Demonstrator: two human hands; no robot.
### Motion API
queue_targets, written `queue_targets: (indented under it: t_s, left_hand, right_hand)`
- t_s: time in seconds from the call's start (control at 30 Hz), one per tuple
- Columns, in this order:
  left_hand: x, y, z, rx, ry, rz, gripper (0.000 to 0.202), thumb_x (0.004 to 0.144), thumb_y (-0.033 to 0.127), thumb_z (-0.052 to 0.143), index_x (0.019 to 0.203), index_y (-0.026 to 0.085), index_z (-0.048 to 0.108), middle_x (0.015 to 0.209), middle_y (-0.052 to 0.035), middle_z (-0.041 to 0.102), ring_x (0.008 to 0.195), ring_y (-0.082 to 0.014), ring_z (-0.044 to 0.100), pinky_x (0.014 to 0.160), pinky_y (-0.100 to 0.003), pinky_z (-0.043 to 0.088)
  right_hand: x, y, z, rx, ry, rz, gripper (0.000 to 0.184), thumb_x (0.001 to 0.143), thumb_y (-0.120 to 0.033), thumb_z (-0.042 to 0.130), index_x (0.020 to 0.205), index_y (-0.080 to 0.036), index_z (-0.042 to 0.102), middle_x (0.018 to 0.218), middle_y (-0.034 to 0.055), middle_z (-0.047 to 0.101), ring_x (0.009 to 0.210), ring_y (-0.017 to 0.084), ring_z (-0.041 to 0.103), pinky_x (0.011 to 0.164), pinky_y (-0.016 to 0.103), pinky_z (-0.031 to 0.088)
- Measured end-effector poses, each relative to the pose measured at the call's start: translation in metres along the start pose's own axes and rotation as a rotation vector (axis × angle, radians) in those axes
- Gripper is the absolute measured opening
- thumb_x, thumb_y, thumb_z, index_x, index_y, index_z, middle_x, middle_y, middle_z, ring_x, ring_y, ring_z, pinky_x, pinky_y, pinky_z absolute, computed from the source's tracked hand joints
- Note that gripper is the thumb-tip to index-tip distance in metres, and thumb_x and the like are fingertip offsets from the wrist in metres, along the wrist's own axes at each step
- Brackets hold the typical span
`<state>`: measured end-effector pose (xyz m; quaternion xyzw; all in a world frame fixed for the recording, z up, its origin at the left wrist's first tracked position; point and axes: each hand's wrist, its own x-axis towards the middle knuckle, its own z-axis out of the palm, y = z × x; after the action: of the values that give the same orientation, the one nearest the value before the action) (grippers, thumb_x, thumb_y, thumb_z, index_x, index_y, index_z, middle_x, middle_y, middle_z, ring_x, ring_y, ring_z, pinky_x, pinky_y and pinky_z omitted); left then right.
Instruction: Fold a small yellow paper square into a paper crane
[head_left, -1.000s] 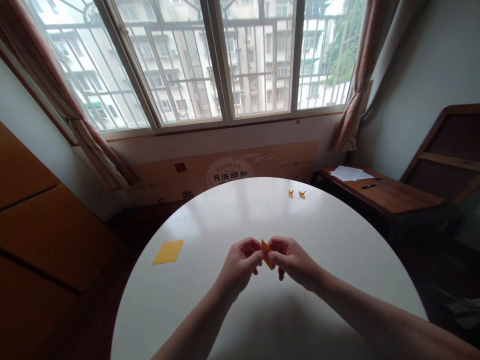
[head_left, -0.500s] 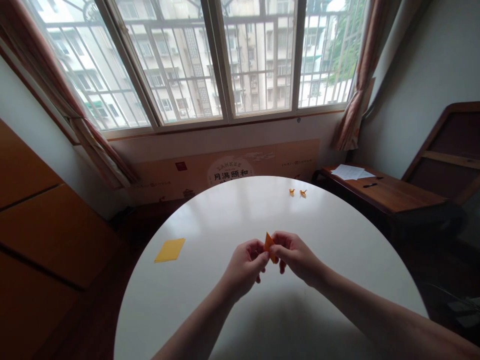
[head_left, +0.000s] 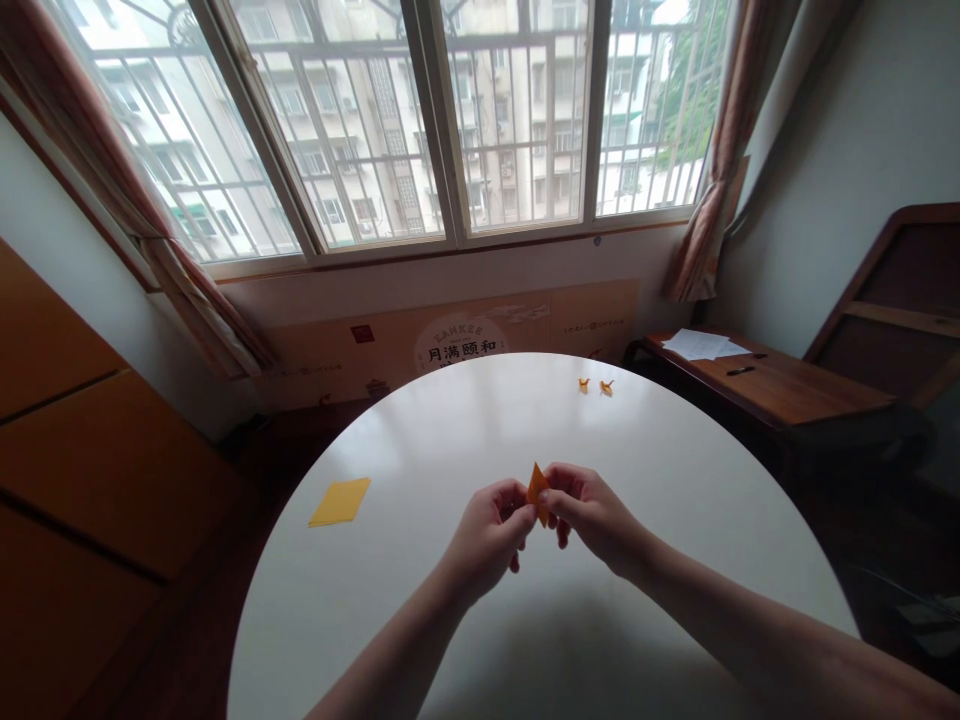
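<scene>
Left hand [head_left: 481, 532], right hand [head_left: 596, 510] | both pinched closed on folded orange paper [head_left: 537, 482] | tip swung 11 to 12 o'clock | seemingly repositioned mid-fold

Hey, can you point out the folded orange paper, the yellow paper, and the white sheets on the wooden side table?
Folded orange paper [head_left: 537, 484]: head view, on its exposed upper part.
Yellow paper [head_left: 340, 502]: head view, middle of its top face.
White sheets [head_left: 699, 345]: head view, on their upper surface.
</scene>
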<state>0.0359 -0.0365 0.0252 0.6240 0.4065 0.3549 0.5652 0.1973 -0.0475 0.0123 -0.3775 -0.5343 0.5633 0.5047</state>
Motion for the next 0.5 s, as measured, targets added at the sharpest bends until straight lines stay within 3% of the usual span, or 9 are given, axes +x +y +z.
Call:
queue_targets:
  t_s: [0.5]
  left_hand:
    - [0.0003, 0.0016, -0.0017, 0.104, 0.007, 0.012, 0.011, 0.077, 0.025, 0.060, 0.072, 0.016, 0.057, 0.055, 0.0048, 0.049, 0.044, -0.0078, 0.045, 0.035, -0.017, 0.041]
  right_hand:
    - [0.0009, 0.0039, -0.0003, 0.003, 0.015, -0.016, 0.011, 0.076, -0.028, 0.063, 0.075, -0.017, 0.063, 0.061, -0.0021, 0.057, 0.053, 0.012, 0.051, 0.042, 0.021, 0.043]
